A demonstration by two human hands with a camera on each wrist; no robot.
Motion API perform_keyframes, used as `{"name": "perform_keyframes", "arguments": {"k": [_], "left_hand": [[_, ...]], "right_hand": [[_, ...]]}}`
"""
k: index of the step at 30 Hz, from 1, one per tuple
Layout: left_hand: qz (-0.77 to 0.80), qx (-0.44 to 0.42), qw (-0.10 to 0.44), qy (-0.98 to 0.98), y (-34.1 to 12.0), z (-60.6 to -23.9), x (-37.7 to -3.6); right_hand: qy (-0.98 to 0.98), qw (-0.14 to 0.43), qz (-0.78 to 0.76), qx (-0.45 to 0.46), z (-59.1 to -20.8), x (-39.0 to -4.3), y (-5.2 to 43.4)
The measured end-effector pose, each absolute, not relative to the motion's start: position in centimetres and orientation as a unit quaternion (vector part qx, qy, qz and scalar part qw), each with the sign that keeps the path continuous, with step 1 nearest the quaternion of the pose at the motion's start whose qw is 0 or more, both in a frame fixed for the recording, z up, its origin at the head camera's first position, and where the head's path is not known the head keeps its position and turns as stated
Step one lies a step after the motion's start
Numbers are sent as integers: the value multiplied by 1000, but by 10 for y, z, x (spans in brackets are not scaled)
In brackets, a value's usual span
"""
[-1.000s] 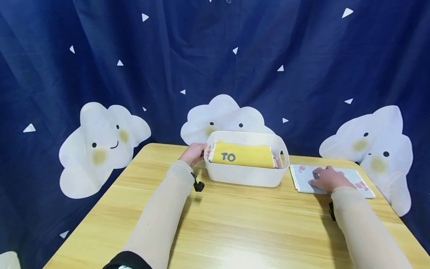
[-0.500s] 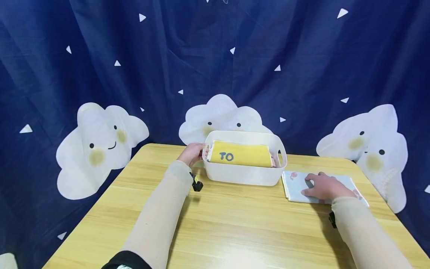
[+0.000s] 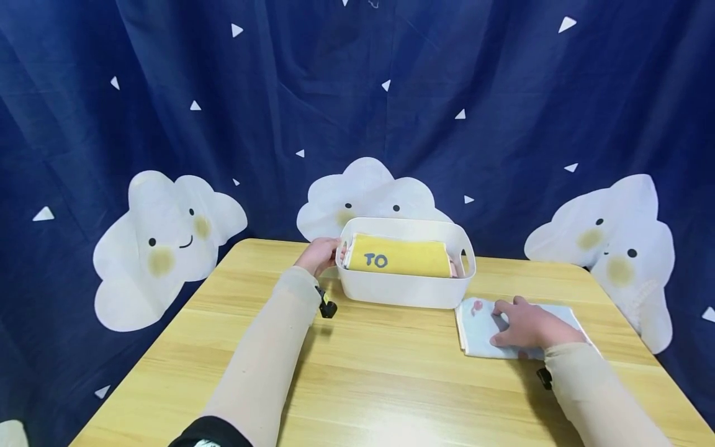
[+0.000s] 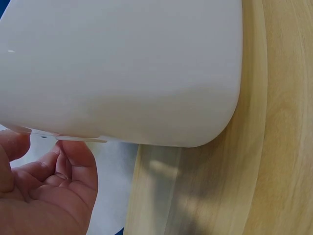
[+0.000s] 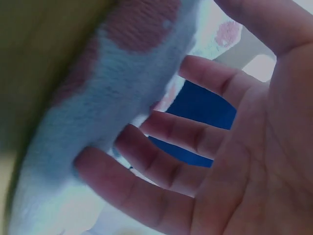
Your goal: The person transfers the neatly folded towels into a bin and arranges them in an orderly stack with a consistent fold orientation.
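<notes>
A white plastic basket [image 3: 404, 293] with handle holes stands near the table's back edge, a folded yellow towel [image 3: 421, 258] marked "TO" inside it. My left hand [image 3: 320, 254] grips its left handle; the left wrist view shows the fingers [image 4: 80, 161] bent at the rim. To the basket's right lies a folded light-blue towel [image 3: 479, 332] with pink patterns. On top of it rests my right hand [image 3: 527, 324], fingers spread and touching the cloth by their tips. From beneath, the right wrist view shows the palm above the fuzzy towel [image 5: 83, 127].
The wooden table [image 3: 380, 372] extends in front of both arms. A dark blue curtain [image 3: 268, 112] with clouds and triangles hangs behind it. Pinkish cloth [image 3: 454, 268] shows under the yellow towel at the basket's right end.
The light-blue towel has slid toward me and somewhat left under my right hand. My left hand and the basket have stayed in place; the head view shifted slightly.
</notes>
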State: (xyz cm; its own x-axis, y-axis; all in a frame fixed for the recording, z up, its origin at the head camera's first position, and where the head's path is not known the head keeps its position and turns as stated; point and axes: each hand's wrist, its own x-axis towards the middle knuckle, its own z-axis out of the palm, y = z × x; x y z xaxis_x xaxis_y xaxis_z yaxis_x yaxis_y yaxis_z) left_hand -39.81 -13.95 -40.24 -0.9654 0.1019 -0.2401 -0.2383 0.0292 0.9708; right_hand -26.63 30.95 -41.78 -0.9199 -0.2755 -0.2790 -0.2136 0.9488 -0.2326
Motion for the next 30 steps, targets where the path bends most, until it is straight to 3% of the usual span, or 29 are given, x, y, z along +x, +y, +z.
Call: {"name": "perform_keyframes", "arguments": {"k": [13, 30], "left_hand": [[698, -53, 117, 705, -138, -402, -398], [698, -56, 113, 705, -138, -405, -397]], "right_hand": [[968, 101, -97, -210, -420, -235, 254], [956, 53, -71, -278, -429, -229, 165]]}}
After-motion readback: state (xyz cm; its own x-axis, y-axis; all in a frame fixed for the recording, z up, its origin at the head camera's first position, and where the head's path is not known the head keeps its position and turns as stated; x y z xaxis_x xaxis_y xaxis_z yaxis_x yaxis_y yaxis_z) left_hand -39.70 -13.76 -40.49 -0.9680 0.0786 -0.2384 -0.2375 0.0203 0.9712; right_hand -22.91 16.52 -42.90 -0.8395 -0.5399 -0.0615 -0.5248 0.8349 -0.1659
